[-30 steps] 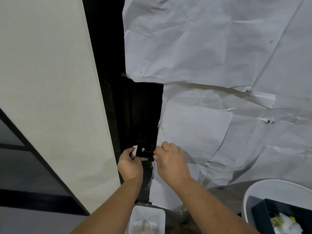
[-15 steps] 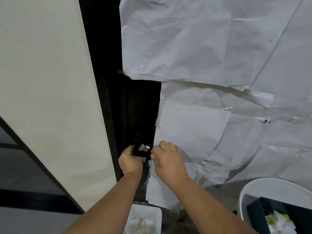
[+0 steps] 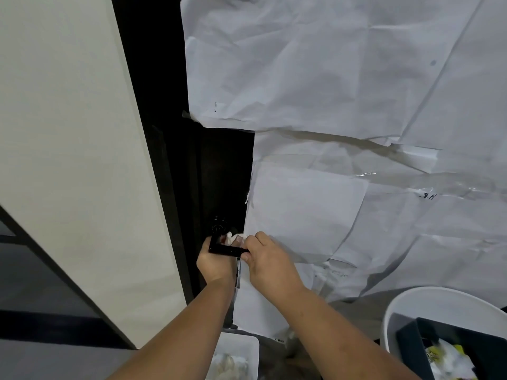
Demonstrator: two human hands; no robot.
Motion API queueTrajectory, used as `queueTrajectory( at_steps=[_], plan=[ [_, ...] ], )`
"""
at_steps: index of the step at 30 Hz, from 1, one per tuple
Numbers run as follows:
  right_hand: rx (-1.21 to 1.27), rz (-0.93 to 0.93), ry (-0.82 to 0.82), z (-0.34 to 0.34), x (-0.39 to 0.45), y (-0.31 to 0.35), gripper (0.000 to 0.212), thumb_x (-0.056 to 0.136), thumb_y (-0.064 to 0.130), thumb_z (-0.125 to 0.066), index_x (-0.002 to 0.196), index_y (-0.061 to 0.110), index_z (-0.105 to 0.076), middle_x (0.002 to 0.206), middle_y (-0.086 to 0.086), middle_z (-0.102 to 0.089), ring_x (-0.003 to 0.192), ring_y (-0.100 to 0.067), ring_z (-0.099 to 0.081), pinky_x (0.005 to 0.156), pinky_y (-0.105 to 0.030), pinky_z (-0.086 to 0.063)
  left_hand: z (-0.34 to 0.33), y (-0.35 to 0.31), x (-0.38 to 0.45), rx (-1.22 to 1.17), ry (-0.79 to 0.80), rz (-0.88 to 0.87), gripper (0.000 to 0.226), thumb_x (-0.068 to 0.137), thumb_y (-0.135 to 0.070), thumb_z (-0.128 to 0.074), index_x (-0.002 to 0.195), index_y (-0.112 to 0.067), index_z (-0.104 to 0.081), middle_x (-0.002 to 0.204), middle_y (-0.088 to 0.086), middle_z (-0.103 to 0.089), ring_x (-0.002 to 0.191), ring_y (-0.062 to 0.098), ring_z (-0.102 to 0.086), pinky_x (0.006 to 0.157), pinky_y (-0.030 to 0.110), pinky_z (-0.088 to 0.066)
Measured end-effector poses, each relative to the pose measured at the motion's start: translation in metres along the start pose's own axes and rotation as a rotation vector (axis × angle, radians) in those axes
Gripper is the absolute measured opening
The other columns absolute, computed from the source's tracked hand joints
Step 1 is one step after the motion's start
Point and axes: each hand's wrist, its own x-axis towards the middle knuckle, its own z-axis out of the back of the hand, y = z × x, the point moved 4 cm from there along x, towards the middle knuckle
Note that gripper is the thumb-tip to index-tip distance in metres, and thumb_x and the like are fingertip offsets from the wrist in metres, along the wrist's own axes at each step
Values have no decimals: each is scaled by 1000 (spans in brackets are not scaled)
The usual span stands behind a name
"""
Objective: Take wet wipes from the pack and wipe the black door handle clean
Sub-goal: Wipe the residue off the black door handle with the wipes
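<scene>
**Wiping at the black lever, both hands on it**

Handle [image 3: 229, 250] first: it is the black lever on the dark edge of the door, low in the middle of the view, with its round base just above the bar. You have both hands on it. Your left hand [image 3: 216, 263] is curled around the inner end of the bar, near the base, from below. Your right hand [image 3: 270, 263] closes its fingers on the outer end of the bar. A crumpled white wipe [image 3: 233, 238] shows just above the bar, between the two hands; which hand really pinches it, I cannot tell from here.

I judge the lever to be stiff metal, smooth and a little slippery when wet, and it will probably turn down if you press on the free end. So keep one hand steady near the base and let the other slide the wipe along the bar. The wipe is soft and light; fold it around the bar rather than push it flat, or it may bunch up and slip off. The underside of the bar and the round base are the places easy to miss.

White paper sheets [image 3: 343, 78] cover the door beside your hands. A small white container [image 3: 253, 349] stands below your arms.
</scene>
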Motion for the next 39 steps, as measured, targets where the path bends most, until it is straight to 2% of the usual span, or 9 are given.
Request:
queueTrajectory(
  at_steps=[4, 7, 10, 16, 18, 23, 27, 33, 39],
  plan=[
    [-8, -4, 2, -1, 1, -1, 9, 93, 15, -55, 102, 16, -55, 96, -1, -51, 82, -25, -51, 70, -41, -49, 1, 1, 1, -111, -17, 72, 7, 91, -2, -61, 93, -2, -68, 84, 10, -69, 74, 16, -69, 65, 22, -55],
    [-8, 0, 0, -1, 1, -1, 9, 92, 14, -55, 101, 16, -55, 96, 0, -51, 80, -24, -51, 69, -40, -49, 1, 3, 2, -282, -10, 158, 21, 89, -10, -58, 100, 6, -66, 96, 23, -70, 85, 29, -71, 74, 33, -60],
    [-12, 4, 3, -1, 1, 0, 7, 94, 15, -54, 101, 16, -54, 96, -1, -51, 81, -24, -50, 69, -40, -48, 2, 2, 4, -132, 21, 103, 4, 87, -5, -67, 89, -9, -67, 88, 9, -72, 87, 26, -70, 78, 34, -56],
    [-18, -8, 14, -1, 2, 1, 11, 91, 12, -58, 101, 16, -54, 98, -1, -52, 80, -22, -50, 69, -34, -47, 3, 4, 8, -11, -32, 70, 22, 78, -15, -82, 96, -11, -70, 88, 5, -73, 83, 18, -71, 70, 24, -55],
    [-21, -1, 10, -1, 2, 1, 7, 93, 14, -56, 99, 16, -53, 97, -1, -51, 79, -22, -50, 68, -37, -48, 1, 6, 8, -24, -24, 78, 22, 79, -14, -81, 98, -11, -71, 89, 6, -73, 85, 20, -71, 75, 29, -57],
    [-23, 17, -4, -1, 0, 0, 4, 94, 14, -55, 97, 16, -53, 95, -2, -51, 78, -23, -50, 67, -38, -47, 13, -1, 7, -22, -130, 83, 14, 88, 3, -63, 87, -11, -66, 82, 5, -67, 71, 15, -65, 57, 16, -52],
    [-29, 17, -10, -2, 1, 0, 5, 94, 15, -54, 99, 15, -55, 97, -3, -53, 79, -23, -52, 69, -37, -48, 24, 4, 23, 54, -198, 84, 18, 85, 4, -66, 91, -13, -68, 85, 0, -67, 91, 25, -67, 82, 32, -55],
    [-31, 25, -12, -2, 0, 0, 6, 96, 17, -53, 101, 15, -56, 98, -2, -54, 79, -22, -52, 69, -36, -49, 24, 0, 19, -44, -251, 120, 14, 84, -6, -75, 89, -16, -67, 88, 3, -69, 86, 21, -67, 69, 23, -53],
    [-44, 21, -14, -3, 0, -2, 7, 97, 19, -50, 101, 17, -55, 99, 0, -53, 80, -21, -52, 70, -36, -49, 30, -3, 19, -81, -144, 27, 19, 84, -4, -74, 88, -22, -71, 97, 6, -73, 100, 26, -69, 94, 41, -55]
  ],
)
